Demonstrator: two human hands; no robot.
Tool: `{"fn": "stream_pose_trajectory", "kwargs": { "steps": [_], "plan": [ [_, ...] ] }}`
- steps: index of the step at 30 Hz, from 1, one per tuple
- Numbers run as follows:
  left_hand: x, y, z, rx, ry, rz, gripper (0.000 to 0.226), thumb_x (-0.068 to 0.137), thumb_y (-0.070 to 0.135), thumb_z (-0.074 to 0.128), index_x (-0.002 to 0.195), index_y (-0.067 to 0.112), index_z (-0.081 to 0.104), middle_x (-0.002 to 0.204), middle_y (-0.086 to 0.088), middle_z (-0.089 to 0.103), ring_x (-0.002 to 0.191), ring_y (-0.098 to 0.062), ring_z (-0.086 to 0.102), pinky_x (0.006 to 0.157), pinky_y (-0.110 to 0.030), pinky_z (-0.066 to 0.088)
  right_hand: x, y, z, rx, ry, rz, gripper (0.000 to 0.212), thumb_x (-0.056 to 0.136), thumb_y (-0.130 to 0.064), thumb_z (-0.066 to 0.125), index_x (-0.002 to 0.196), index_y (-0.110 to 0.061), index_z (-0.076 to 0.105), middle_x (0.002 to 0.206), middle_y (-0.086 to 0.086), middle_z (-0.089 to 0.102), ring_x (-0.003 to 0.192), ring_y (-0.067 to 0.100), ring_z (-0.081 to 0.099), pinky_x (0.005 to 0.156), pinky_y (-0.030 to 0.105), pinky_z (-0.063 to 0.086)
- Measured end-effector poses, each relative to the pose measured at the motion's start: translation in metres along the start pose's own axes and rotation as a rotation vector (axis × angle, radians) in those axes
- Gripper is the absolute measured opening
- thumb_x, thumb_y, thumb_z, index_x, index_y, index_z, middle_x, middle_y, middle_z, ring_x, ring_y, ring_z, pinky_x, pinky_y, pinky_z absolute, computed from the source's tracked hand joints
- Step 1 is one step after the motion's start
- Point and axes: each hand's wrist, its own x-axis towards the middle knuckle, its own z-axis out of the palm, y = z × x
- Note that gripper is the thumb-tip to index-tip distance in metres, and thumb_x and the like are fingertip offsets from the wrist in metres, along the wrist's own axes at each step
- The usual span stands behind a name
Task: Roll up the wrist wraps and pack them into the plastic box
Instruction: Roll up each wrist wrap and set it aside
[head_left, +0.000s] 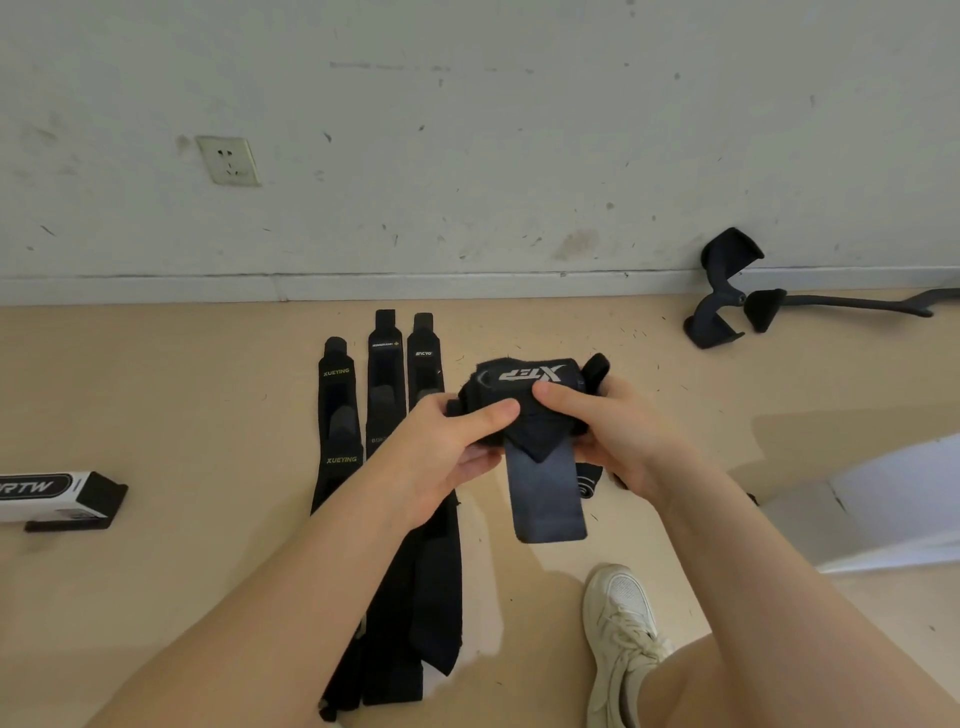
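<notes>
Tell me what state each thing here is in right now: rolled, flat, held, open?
XTEP wrist wrap: partly rolled, tail hanging loose, held off the floor.
Left hand: gripping the roll.
Right hand: gripping the roll.
Three wrist wraps: unrolled, lying flat side by side on the floor.
Black and white box: lying on its side on the floor.
White shoe: laced, on the floor.

Wrap in your hands (524, 384): "XTEP", upside down. Leftmost floor wrap (337, 415): "XUEYING", twice. Box (57, 496) at your left: "RTW", start cut off
</notes>
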Motion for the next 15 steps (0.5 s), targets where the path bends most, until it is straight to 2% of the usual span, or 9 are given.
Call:
{"fn": "stream_pose_trajectory", "kwargs": {
  "steps": [3, 5, 8, 9, 10, 12, 14, 15],
  "plan": [
    [0.0009, -0.0011, 0.0049, -0.022, 0.075, 0.051, 0.081, 0.058, 0.025, 0.079, 0.130, 0.026, 0.044, 0.116, -0.007, 0.062, 0.092, -0.024, 0.070, 0.094, -0.044, 0.051, -0.0002, -0.0004, -0.0034, -0.024, -0.017, 0.020, 0.037, 0.076, -0.036, 0.072, 0.106, -0.016, 0.064, 0.101, 0.005, 0.073, 0.097, 0.023, 0.068, 0.090, 0.042, 0.054],
    [0.0035, -0.0019, 0.0043, 0.004, 0.065, 0.041, 0.074, 0.062, 0.029, 0.078, 0.130, 0.025, 0.049, 0.114, -0.006, 0.065, 0.092, -0.025, 0.070, 0.094, -0.045, 0.051, -0.0016, 0.0009, -0.0061, -0.104, -0.115, -0.018, 0.054, 0.068, -0.038, 0.079, 0.114, -0.020, 0.060, 0.110, 0.002, 0.070, 0.105, 0.019, 0.065, 0.093, 0.038, 0.051],
    [0.0076, -0.0036, 0.0026, 0.014, 0.090, -0.023, 0.056, 0.075, 0.033, 0.074, 0.126, 0.021, 0.055, 0.108, -0.006, 0.068, 0.089, -0.024, 0.071, 0.093, -0.043, 0.052, -0.0010, 0.0055, -0.0079, -0.227, -0.069, -0.091, 0.095, 0.059, -0.032, 0.087, 0.138, -0.024, 0.036, 0.127, -0.001, 0.056, 0.118, 0.017, 0.055, 0.099, 0.039, 0.047],
    [0.0083, -0.0042, 0.0022, 0.022, 0.095, -0.046, 0.052, 0.077, 0.035, 0.073, 0.123, 0.020, 0.056, 0.106, -0.006, 0.069, 0.089, -0.023, 0.071, 0.093, -0.042, 0.052, -0.0008, 0.0055, -0.0082, -0.266, -0.026, -0.115, 0.102, 0.061, -0.030, 0.085, 0.143, -0.028, 0.026, 0.131, -0.002, 0.050, 0.120, 0.016, 0.052, 0.098, 0.039, 0.049],
    [0.0083, -0.0042, 0.0023, 0.021, 0.092, -0.065, 0.050, 0.077, 0.036, 0.073, 0.121, 0.018, 0.057, 0.106, -0.006, 0.070, 0.090, -0.023, 0.071, 0.093, -0.041, 0.052, -0.0006, 0.0049, -0.0078, -0.297, 0.002, -0.137, 0.100, 0.065, -0.029, 0.083, 0.144, -0.031, 0.023, 0.131, -0.003, 0.048, 0.119, 0.016, 0.052, 0.094, 0.039, 0.051],
    [0.0072, -0.0041, 0.0012, 0.021, 0.048, -0.060, 0.054, 0.074, 0.032, 0.074, 0.122, 0.016, 0.056, 0.108, -0.007, 0.070, 0.093, -0.021, 0.070, 0.094, -0.041, 0.051, -0.0005, 0.0040, -0.0074, -0.323, 0.013, -0.134, 0.082, 0.071, -0.030, 0.079, 0.138, -0.028, 0.033, 0.125, -0.002, 0.053, 0.112, 0.017, 0.057, 0.087, 0.043, 0.055],
    [0.0039, -0.0043, 0.0012, 0.093, 0.033, -0.004, 0.059, 0.072, 0.020, 0.078, 0.125, 0.017, 0.052, 0.111, -0.006, 0.068, 0.098, -0.020, 0.069, 0.091, -0.039, 0.053, -0.0005, 0.0041, -0.0067, -0.232, 0.017, -0.080, 0.063, 0.070, -0.035, 0.078, 0.124, -0.021, 0.047, 0.119, 0.003, 0.060, 0.104, 0.020, 0.063, 0.084, 0.045, 0.056],
    [0.0027, -0.0047, 0.0020, 0.161, 0.065, 0.032, 0.059, 0.072, 0.015, 0.078, 0.125, 0.018, 0.052, 0.110, -0.006, 0.068, 0.100, -0.020, 0.067, 0.089, -0.037, 0.054, -0.0006, 0.0040, -0.0056, -0.161, 0.020, -0.043, 0.059, 0.069, -0.038, 0.077, 0.119, -0.020, 0.050, 0.118, 0.006, 0.062, 0.101, 0.020, 0.065, 0.080, 0.041, 0.058]
  ]
}}
